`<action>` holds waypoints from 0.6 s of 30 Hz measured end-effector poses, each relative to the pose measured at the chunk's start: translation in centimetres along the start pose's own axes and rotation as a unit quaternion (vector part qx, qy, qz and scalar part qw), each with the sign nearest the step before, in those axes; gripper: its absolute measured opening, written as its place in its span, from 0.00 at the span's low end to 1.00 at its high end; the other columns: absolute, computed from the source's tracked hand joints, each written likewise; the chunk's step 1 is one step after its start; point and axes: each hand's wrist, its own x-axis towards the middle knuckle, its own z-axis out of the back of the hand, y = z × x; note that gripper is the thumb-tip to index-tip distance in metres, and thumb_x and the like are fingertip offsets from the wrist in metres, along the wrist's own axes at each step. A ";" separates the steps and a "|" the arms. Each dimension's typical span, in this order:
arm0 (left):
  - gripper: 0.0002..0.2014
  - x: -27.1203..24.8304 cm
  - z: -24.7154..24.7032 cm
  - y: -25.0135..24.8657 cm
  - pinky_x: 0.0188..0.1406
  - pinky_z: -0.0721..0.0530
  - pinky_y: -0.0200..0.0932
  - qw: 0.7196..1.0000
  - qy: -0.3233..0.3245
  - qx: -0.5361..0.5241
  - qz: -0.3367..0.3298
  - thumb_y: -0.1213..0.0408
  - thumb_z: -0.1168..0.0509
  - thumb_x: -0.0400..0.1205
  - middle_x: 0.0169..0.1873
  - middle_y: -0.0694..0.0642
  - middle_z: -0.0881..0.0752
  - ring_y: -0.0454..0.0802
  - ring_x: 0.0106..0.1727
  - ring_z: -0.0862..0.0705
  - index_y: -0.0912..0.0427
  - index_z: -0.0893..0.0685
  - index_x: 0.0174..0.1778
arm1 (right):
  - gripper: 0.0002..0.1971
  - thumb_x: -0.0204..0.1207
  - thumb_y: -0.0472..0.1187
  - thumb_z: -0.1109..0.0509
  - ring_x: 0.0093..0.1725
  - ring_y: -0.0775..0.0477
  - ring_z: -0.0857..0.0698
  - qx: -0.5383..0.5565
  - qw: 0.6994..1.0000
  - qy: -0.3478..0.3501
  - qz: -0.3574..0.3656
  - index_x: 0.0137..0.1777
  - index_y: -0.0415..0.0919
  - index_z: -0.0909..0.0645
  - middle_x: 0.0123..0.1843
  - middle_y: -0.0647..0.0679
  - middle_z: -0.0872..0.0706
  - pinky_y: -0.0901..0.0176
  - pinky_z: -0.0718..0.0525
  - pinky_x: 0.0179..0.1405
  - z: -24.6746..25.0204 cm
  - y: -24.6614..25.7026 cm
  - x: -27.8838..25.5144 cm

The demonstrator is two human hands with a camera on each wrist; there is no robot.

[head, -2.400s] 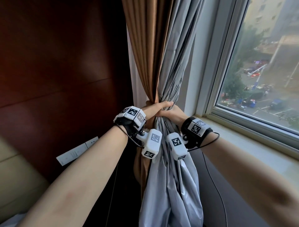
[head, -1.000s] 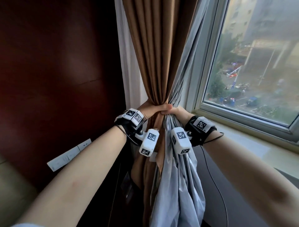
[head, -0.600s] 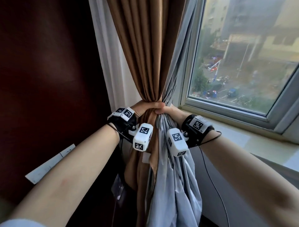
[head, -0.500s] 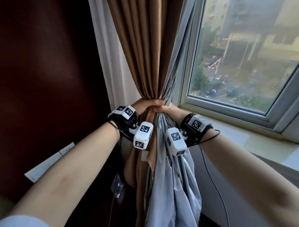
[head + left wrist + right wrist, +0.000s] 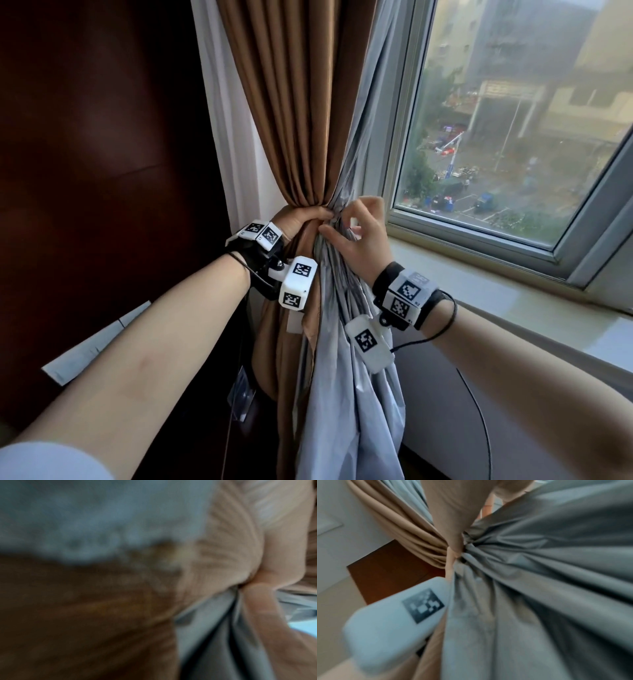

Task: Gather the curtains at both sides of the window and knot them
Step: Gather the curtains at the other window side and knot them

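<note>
A brown curtain (image 5: 291, 102) with a grey lining (image 5: 349, 394) hangs bunched at the window's left side. My left hand (image 5: 301, 219) grips the bundle at its narrow waist, fingers wrapped round the brown folds. Just right of it, my right hand (image 5: 356, 233) holds the grey lining, thumb pressed on the front folds and fingers curled round behind. The left wrist view is blurred, with brown cloth (image 5: 85, 615) beside grey lining (image 5: 205, 628). In the right wrist view the grey lining (image 5: 539, 588) fans out from the pinch point beside the brown curtain (image 5: 412, 534).
The window (image 5: 513, 120) and its pale sill (image 5: 513, 308) lie to the right. A dark wood wall panel (image 5: 102, 171) fills the left, with a white switch plate (image 5: 96, 346) low on it. A black cable trails from my right wrist.
My right hand has loosened from a full fist round the bundle; its wrist has dropped down and right, leaving thumb and fingers on the grey lining. The left hand keeps its grip.
</note>
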 end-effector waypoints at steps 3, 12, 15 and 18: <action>0.28 -0.2 0.2 -0.1 0.70 0.23 0.62 0.999 -0.025 0.025 0.014 0.59 0.22 0.59 0.54 0.68 0.13 0.65 0.55 0.15 0.63 0.13 0.56 | 0.13 0.68 0.39 0.23 0.39 0.49 0.29 -0.052 0.996 0.041 0.062 0.30 0.35 0.23 0.40 0.48 0.31 0.64 0.29 0.39 0.4 0.4 -0.7; 0.38 -0.7 1.7 -0.2 0.62 0.19 0.68 0.991 -0.070 0.098 0.059 0.47 0.17 0.47 0.48 0.64 0.09 0.65 0.50 0.12 0.59 0.12 0.54 | 0.15 0.72 0.56 0.36 0.47 0.44 0.22 -0.233 0.945 0.173 0.150 0.51 0.50 0.15 0.45 0.47 0.23 0.49 0.25 0.49 2.3 1.9 -3.5; 0.37 -1.1 1.7 -0.3 0.63 0.20 0.69 0.990 -0.056 0.104 0.077 0.47 0.17 0.47 0.50 0.65 0.10 0.64 0.49 0.12 0.60 0.11 0.52 | 0.22 0.73 0.63 0.41 0.50 0.43 0.18 -0.285 0.930 0.201 0.114 0.56 0.51 0.17 0.46 0.49 0.20 0.46 0.25 0.53 1.9 3.1 -3.9; 0.37 -1.3 2.0 -0.5 0.64 0.19 0.65 0.986 -0.071 0.129 0.078 0.44 0.18 0.44 0.46 0.63 0.09 0.63 0.50 0.12 0.58 0.10 0.49 | 0.25 0.74 0.65 0.37 0.58 0.46 0.18 -0.367 0.894 0.243 0.084 0.62 0.49 0.22 0.55 0.50 0.18 0.45 0.28 0.61 1.1 4.5 -4.2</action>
